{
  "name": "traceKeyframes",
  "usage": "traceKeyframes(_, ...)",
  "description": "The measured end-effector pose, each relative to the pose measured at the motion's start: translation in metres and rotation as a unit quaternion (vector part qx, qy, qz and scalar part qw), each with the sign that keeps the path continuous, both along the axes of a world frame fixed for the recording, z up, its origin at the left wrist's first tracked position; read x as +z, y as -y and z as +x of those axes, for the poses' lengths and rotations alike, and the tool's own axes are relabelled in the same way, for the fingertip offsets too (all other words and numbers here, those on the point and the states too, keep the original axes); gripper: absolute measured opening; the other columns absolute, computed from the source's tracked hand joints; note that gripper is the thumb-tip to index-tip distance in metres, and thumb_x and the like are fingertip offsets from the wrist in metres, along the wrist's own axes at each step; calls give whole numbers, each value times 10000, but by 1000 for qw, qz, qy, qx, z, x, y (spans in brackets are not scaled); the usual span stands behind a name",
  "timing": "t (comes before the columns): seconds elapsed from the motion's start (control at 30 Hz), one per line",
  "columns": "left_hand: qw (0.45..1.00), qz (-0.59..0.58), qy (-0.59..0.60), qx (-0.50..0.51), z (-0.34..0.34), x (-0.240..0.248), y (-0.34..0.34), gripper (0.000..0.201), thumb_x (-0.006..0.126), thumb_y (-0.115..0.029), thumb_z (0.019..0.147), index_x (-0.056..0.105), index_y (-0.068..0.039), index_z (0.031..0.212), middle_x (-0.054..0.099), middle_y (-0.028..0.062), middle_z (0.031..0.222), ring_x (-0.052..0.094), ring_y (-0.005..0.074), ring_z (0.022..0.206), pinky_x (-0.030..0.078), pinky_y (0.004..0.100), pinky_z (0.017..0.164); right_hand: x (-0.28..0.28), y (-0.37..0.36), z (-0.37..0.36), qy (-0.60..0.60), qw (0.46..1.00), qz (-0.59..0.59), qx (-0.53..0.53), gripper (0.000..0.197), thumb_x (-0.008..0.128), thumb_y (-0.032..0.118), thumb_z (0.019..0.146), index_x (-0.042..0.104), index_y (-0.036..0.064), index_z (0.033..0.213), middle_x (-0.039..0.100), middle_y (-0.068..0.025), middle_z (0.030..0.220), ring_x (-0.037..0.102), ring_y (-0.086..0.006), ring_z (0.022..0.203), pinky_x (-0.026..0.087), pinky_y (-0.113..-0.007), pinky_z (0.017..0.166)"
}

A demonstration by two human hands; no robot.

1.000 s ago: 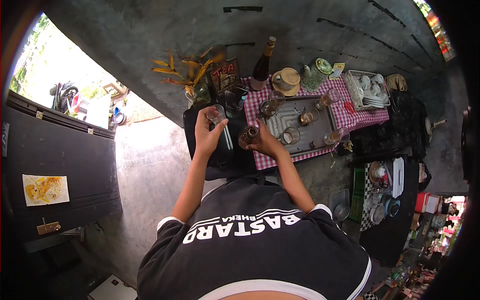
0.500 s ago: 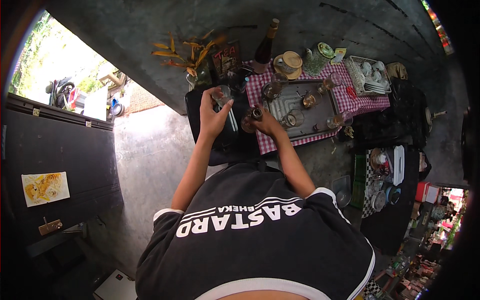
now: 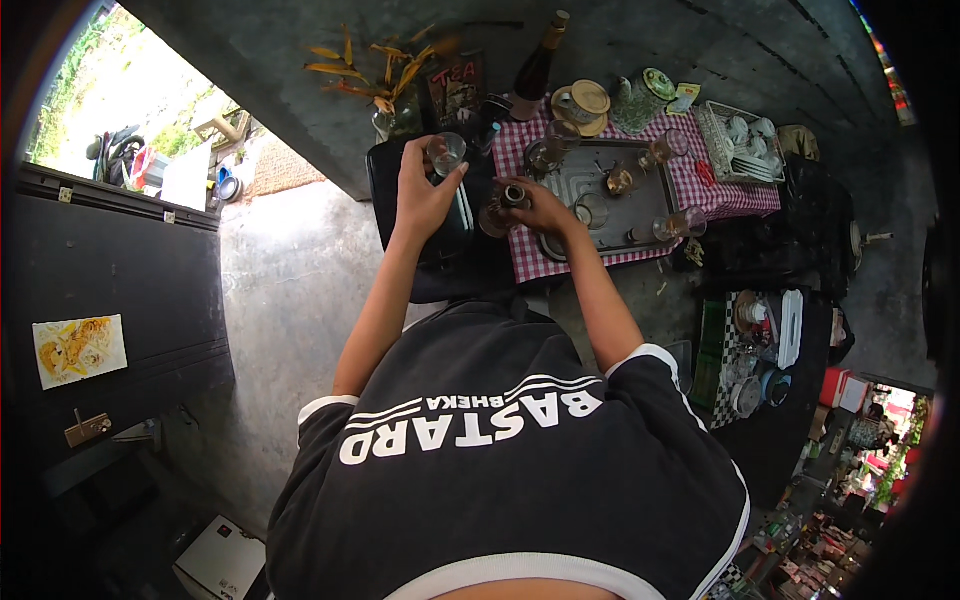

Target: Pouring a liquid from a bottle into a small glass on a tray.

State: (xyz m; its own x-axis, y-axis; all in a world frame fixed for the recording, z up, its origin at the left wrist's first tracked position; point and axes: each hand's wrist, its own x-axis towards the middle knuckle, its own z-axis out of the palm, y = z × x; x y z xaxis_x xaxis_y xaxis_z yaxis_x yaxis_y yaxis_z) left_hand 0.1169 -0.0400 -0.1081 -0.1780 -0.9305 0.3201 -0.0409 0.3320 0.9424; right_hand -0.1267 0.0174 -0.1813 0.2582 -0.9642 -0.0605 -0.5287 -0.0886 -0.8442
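1. Held in the left hand (image 3: 425, 195), between thumb and curved fingers: a small, clear, cylindrical drinking glass (image 3: 448, 155), rim turned toward the camera.
2. Gripped by the right hand (image 3: 545, 212): a brown-tinted, round-bodied glass vessel (image 3: 492, 217) with narrow dark mouth. Cannot tell the place of every finger there.
3. From drinking glass to vessel: toward the right and a little nearer to the body, with small gap, not touching.
4. Along the vessel's long axis, in view: from body at lower left to mouth at upper right, away from the drinking glass. Cannot tell the true tilt.
5. Around: under the left hand in view, a black box with rounded edges (image 3: 450, 240); right of the vessel, a grey rectangular metal tray (image 3: 640, 215) on a red-and-white checkered tablecloth (image 3: 530, 265).
6. Compared with half a second ago: both hands higher in view, together with the tray, probably from head movement; gap and grips almost unchanged.
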Motion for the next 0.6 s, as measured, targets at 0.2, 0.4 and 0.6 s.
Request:
traceKeyframes(0.2, 1000, 6, 13, 1, 3, -1, -1, 475, 799, -50, 807, 548, -6, 1209, 583, 94, 1094, 630, 188, 985, 513, 318, 871, -8, 2, 14, 12, 998, 3, -66, 572, 813, 256, 789, 650, 104, 1316, 603, -126, 1260, 614, -335, 1176, 498, -413, 997)
traceKeyframes(0.4, 999, -7, 32, 2, 2, 2, -1, 474, 796, -49, 812, 547, -4, 1212, 576, 92, 1093, 630, 188, 995, 517, 323, 890, -18, 18, 20, -87, 993, -23, -79, 781, 880, 458, 677, 629, 66, 1303, 599, -154, 1231, 610, -330, 1177, 491, -427, 1002)
traceKeyframes(0.6, 997, -32, 67, 0, 3, 3, 1, 491, 787, -51, 843, 532, 3, 1258, 589, 78, 1117, 618, 145, 1008, 509, 299, 901, -27, 21, 33, 18, 999, -17, -45, 718, 847, 400, 768, 605, 33, 1336, 607, -187, 1276, 618, -315, 1193, 487, -390, 1008)
